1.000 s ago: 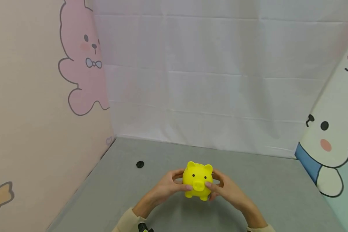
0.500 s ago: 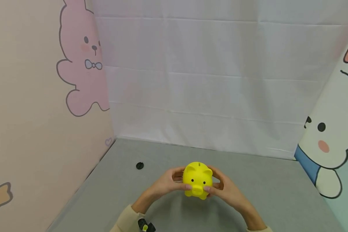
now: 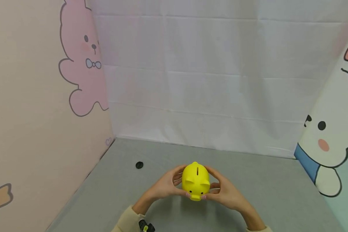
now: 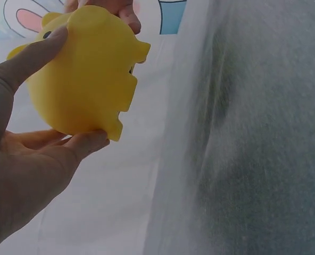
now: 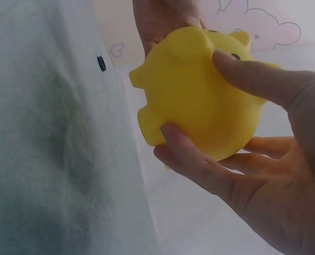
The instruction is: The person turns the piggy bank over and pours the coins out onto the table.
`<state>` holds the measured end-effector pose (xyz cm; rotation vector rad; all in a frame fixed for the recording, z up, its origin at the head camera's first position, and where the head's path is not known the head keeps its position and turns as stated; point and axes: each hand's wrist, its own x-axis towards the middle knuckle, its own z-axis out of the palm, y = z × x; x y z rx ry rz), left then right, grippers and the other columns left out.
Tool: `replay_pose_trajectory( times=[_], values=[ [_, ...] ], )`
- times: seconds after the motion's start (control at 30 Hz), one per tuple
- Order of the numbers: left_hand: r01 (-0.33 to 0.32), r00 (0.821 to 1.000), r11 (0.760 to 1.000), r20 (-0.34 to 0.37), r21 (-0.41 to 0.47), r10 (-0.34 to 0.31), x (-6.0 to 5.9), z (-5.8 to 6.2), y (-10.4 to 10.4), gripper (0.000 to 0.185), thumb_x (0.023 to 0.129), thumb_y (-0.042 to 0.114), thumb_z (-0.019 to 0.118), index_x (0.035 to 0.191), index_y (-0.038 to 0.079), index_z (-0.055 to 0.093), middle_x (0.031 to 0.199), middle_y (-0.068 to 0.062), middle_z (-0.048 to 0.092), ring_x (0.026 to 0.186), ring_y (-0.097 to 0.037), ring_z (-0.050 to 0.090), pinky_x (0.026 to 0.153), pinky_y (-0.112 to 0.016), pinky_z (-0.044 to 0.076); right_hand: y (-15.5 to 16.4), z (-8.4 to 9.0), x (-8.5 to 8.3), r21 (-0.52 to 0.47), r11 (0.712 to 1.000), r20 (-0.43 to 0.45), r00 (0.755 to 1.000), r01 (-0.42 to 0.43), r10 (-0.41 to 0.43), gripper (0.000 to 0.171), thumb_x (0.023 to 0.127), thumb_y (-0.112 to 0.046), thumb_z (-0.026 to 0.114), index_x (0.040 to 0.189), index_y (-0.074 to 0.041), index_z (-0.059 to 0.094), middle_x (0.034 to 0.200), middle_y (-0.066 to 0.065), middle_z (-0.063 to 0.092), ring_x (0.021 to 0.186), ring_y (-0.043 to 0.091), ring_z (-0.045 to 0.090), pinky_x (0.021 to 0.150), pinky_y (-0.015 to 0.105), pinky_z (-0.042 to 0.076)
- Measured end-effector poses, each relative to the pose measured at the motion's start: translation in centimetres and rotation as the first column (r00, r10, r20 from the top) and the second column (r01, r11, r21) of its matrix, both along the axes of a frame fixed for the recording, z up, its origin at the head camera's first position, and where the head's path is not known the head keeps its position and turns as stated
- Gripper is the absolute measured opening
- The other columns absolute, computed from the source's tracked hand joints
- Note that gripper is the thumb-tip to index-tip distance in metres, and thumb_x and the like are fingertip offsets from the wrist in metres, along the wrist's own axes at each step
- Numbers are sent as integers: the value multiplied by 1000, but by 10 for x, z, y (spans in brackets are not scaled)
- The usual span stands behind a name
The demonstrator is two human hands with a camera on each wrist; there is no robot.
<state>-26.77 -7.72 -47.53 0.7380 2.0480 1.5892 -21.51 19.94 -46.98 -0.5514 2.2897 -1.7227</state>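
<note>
A yellow piggy bank (image 3: 195, 182) is held above the grey table between both hands, its snout tipped down toward me and the coin slot on its back facing up. My left hand (image 3: 169, 184) grips its left side, thumb by the snout and fingers behind. On the other side my right hand (image 3: 227, 190) grips it the same way. In the left wrist view the yellow body (image 4: 85, 74) shows its short feet clear of the table. The right wrist view shows the thumb on the pig's face and fingertips near a foot.
A small round black cap (image 3: 139, 165) lies on the grey table (image 3: 266, 183), left of and beyond the hands. White cloth (image 3: 191, 80) hangs behind the table. Cartoon-printed walls stand at both sides. A black device (image 3: 146, 226) sits at the left wrist.
The piggy bank has tilted forward in both hands: its face has turned down and the coin slot has come into view. Both hands keep their grip. The black cap lies where it was.
</note>
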Motion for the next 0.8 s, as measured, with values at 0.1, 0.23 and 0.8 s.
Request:
replay_pose_trajectory(
  times=[0.1, 0.23, 0.8],
  values=[
    [-1, 1000, 1000, -20, -7, 1, -1, -3, 1, 101, 83, 18, 92, 164, 19, 32, 171, -7, 35, 157, -34, 40, 126, -42, 39, -2, -2, 0, -19, 1000, 5, 1000, -3, 3, 106, 86, -21, 89, 167, -7, 23, 172, 33, 11, 112, 33, 72, 84, 31, 66],
    [-7, 999, 1000, -35, -18, 6, -1, -6, 2, 103, 82, 17, 92, 165, 18, 31, 172, -8, 33, 156, -34, 40, 126, -42, 40, -3, -5, 0, -32, 999, 9, 1000, -4, 4, 107, 85, -19, 90, 167, -8, 23, 173, 33, 10, 114, 34, 71, 85, 31, 66],
    [-62, 993, 998, -103, 21, 64, 1, -4, 2, 107, 78, 16, 95, 165, 20, 32, 172, -4, 34, 159, -32, 37, 125, -37, 39, -6, -5, 1, -30, 996, -41, 996, 83, -84, 101, 82, -14, 91, 165, -18, 33, 173, 26, 20, 123, 43, 65, 88, 33, 66]
  ],
)
